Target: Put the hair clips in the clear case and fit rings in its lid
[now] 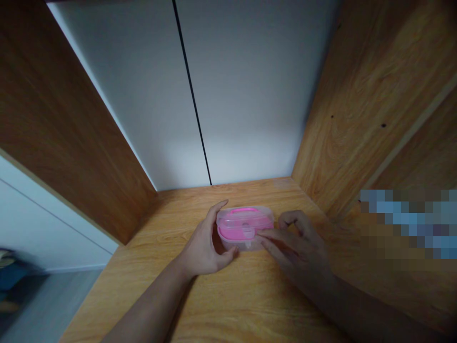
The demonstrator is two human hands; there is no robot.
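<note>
A small clear plastic box with a pink lid and pink handle [244, 226] rests on a wooden shelf surface [228, 295] inside a cabinet niche. My left hand [207, 243] cups the box's left end, fingers curved round it and thumb under its front. My right hand [298, 243] is at the box's right end, with the fingertips pressed on the front clasp area and the other fingers curled beside the box.
Wooden side panels [64, 124] rise left and right of the niche, with a white back wall [228, 95] split by a dark seam. A blurred patch [407, 224] covers part of the right. Grey floor [39, 305] shows lower left.
</note>
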